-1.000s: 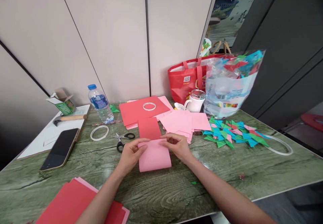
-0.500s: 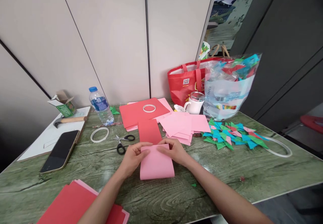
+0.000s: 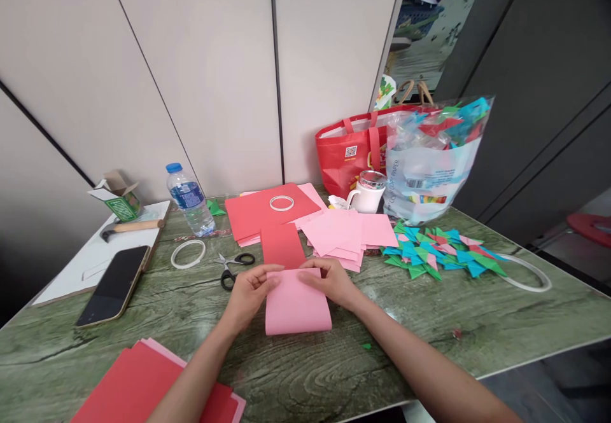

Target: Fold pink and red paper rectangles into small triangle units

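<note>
A sheet of pink paper (image 3: 298, 305) is bent over on itself, its rounded fold facing me. My left hand (image 3: 252, 288) pinches the far left corner, thumb on top. At the far right corner my right hand (image 3: 331, 280) grips the same sheet, thumb on top and fingers behind. Just beyond the sheet lies a red paper strip (image 3: 281, 245), its near end hidden by the pink paper and my fingers. Left of it rest black-handled scissors (image 3: 231, 267) with the blades apart. Cut pink paper pieces (image 3: 338, 235) lie in a loose pile beyond my right hand.
A red and pink paper stack (image 3: 128, 381) lies under my left forearm. Around the table (image 3: 420, 353) are a phone (image 3: 113, 286), hammer (image 3: 133, 227), water bottle (image 3: 191, 200), tape rolls (image 3: 188, 254), white mug (image 3: 368, 193), folded paper pieces (image 3: 434, 251) and a filled plastic bag (image 3: 429, 168).
The near fold of the pink paper has risen slightly away from me. Both hands keep their hold on its far edge, with only small finger shifts.
</note>
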{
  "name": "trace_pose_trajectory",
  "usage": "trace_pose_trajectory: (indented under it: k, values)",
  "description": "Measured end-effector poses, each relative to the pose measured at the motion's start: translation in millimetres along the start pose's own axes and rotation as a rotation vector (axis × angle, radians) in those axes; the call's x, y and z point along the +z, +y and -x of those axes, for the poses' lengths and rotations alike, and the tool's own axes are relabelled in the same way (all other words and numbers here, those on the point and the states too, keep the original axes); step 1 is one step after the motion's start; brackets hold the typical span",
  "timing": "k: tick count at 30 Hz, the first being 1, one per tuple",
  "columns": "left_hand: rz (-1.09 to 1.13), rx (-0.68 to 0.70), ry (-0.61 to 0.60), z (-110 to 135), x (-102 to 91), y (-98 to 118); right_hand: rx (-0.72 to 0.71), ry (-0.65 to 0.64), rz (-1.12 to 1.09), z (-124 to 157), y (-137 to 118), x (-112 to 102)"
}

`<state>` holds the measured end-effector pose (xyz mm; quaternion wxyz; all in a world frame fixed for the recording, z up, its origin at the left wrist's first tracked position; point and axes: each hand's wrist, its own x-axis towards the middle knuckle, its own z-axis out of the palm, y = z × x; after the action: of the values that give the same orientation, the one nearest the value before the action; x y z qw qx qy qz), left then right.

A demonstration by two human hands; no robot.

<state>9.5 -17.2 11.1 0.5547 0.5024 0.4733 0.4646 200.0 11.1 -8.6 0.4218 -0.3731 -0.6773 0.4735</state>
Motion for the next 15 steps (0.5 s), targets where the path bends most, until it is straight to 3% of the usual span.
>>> trace_pose_trajectory:
  k: [15]
  values:
    - [-0.103, 0.058, 0.106, 0.1, 3.1, -1.5, 0.002, 0.011, -0.011, 1.3, 0.5, 0.4]
